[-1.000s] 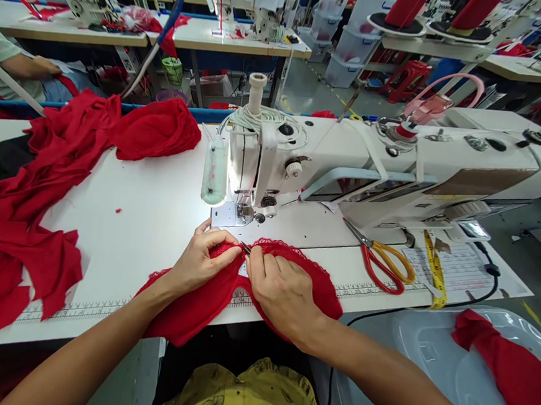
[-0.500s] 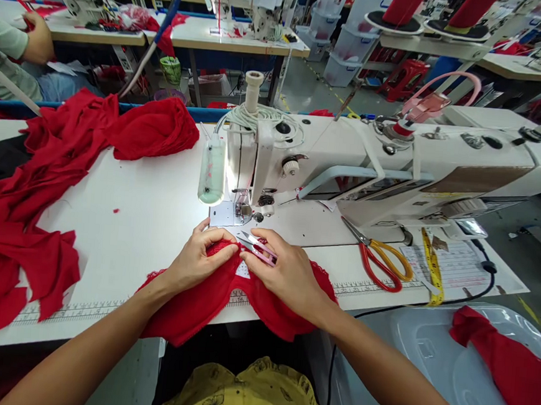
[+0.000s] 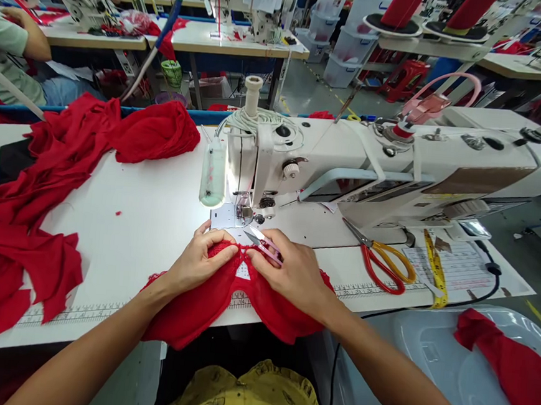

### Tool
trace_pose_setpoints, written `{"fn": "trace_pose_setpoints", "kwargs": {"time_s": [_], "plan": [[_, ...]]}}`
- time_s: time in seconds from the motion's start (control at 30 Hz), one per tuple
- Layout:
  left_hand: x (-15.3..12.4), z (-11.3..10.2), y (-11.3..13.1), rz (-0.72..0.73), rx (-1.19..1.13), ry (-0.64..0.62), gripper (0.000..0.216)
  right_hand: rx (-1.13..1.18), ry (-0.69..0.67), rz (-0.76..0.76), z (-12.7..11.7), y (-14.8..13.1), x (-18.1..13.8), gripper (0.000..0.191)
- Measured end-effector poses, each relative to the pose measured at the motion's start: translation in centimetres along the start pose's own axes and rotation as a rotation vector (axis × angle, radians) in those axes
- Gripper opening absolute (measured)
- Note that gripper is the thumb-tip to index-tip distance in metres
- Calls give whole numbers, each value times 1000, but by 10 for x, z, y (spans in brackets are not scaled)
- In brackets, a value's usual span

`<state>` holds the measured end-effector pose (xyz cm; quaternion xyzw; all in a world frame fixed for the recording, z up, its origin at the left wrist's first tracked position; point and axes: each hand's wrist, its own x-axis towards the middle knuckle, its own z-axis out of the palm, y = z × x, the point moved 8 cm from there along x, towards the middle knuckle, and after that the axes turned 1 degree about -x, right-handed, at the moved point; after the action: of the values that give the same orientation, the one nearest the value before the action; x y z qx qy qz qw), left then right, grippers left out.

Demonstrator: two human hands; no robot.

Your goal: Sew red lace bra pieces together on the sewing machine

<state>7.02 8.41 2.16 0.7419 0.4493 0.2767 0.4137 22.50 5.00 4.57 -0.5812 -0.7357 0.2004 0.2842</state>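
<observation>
A red lace garment piece (image 3: 201,303) lies across the front edge of the white sewing table (image 3: 152,212) and hangs over it. My left hand (image 3: 200,260) pinches the lace at its upper middle edge. My right hand (image 3: 293,272) rests on the lace right beside it, fingers closed round small pink-handled thread snips (image 3: 262,242), whose blades point up and left toward the pinched spot. Just behind both hands stands the white sewing machine (image 3: 348,165), with its needle and presser foot (image 3: 244,213) over the metal plate.
Red-and-yellow scissors (image 3: 385,264) and a yellow tape measure (image 3: 434,268) lie on the table at right. Piles of red fabric (image 3: 40,209) cover the left side. A grey plastic bin (image 3: 435,365) with red cloth sits low right. Another person (image 3: 11,51) works at the back left.
My right hand has turned so the snips' blades, earlier hidden at the lace edge, now stick out toward the machine. The lace has been gathered closer. The person behind raised an arm.
</observation>
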Motion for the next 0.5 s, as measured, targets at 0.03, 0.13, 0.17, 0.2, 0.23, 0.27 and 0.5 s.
{"fn": "trace_pose_setpoints", "kwargs": {"time_s": [0.03,0.13,0.17,0.2,0.23,0.27,0.5], "plan": [[0,0,0,-6,1,-4,27,-148,53,-73,-6,-7,-6,21],[0,0,0,-5,13,-4,27,-449,113,-305,-7,-28,-24,25],[0,0,0,-2,17,1,26,-496,110,-347,-4,-31,-27,26],[0,-1,0,-2,20,7,26,-527,104,-367,-2,-33,-28,27],[0,-1,1,-2,22,10,26,-549,95,-370,0,-33,-28,27],[0,-1,1,-2,24,11,26,-566,94,-366,1,-33,-27,27],[0,0,0,-15,28,6,25,-619,94,-364,4,-34,-23,25]]}}
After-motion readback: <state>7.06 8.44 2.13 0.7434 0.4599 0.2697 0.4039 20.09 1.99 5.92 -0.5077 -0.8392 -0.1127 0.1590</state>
